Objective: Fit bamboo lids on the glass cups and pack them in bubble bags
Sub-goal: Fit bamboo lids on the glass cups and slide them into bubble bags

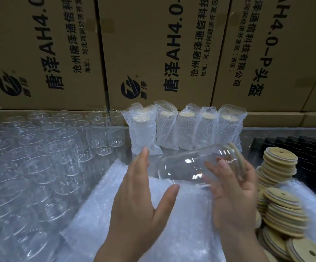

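Note:
A clear glass cup point(189, 166) lies tilted on its side in mid-air, a bamboo lid point(237, 157) fitted on its right end. My right hand point(232, 197) holds the cup near the lidded end, fingers curled round the glass. My left hand point(144, 193) is beside the cup's base with fingers straight and thumb spread, and whether it touches the glass I cannot tell. Under both hands lies a stack of bubble bags point(100, 224).
Several packed cups in bubble bags point(183, 127) stand in a row at the back. Many bare glass cups point(40, 157) fill the left. Piles of bamboo lids point(281, 195) sit at the right beside a black tray point(312, 148). Cardboard boxes point(153, 53) wall the back.

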